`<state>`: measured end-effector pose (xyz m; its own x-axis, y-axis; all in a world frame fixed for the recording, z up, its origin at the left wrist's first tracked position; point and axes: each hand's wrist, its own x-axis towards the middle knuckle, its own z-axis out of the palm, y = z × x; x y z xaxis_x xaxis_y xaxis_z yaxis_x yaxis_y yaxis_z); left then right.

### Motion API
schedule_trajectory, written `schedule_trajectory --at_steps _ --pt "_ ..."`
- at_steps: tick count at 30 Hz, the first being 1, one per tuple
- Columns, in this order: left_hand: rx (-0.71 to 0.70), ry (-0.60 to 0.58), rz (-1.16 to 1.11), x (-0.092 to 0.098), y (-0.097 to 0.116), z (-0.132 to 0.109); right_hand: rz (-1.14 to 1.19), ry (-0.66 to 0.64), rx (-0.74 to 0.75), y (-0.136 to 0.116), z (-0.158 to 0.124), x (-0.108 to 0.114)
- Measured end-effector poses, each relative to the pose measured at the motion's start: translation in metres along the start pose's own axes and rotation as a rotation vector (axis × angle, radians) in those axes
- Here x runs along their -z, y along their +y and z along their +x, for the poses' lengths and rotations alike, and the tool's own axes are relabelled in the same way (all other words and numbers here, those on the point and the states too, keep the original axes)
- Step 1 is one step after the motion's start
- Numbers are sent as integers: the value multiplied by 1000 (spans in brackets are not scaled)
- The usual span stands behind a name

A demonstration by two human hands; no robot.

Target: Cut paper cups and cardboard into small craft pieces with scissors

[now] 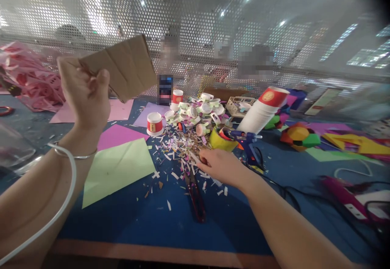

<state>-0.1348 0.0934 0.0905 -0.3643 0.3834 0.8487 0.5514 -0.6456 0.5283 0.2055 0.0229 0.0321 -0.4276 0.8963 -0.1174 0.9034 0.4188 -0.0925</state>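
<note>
Raised at the left, my left hand (85, 88) is closed round one end of a brown piece of cardboard (124, 68), which is tilted above the table. My right hand (221, 165) is low over a heap of paper scraps (178, 151), its fingers curled together; what they hold, if anything, I cannot make out. Just below that hand lies a pair of dark scissors (196, 198), points toward the scraps. A yellow tape roll (221, 141) and a blue glue gun (250, 145) are beside the right hand. Behind the scraps is a pile of cut paper-cup pieces (199, 110).
Green paper (118, 171) and magenta paper (118, 139) lie at left, a red-and-white paper cup (154, 124) behind them. A stack of cups (263, 108) leans at right. Cables run to a purple power strip (344, 198). A perforated metal screen (189, 25) stands behind.
</note>
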Motion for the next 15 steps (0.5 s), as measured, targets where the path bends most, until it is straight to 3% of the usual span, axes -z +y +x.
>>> schedule_trajectory --at_steps 2,4,6,8,15 --pt "31 9 -287 -8 5 -5 3 1 3 1 0 -1" --pt "250 -72 -452 -16 14 -14 5 5 5 1 0 -2" --pt "415 -123 -460 -21 23 -24 6 11 7 1 0 -3" --pt "483 -152 -441 -24 30 -32 6 18 11 1 0 -3" --pt "551 -297 -454 -28 32 -50 11 22 16 2 0 -1"
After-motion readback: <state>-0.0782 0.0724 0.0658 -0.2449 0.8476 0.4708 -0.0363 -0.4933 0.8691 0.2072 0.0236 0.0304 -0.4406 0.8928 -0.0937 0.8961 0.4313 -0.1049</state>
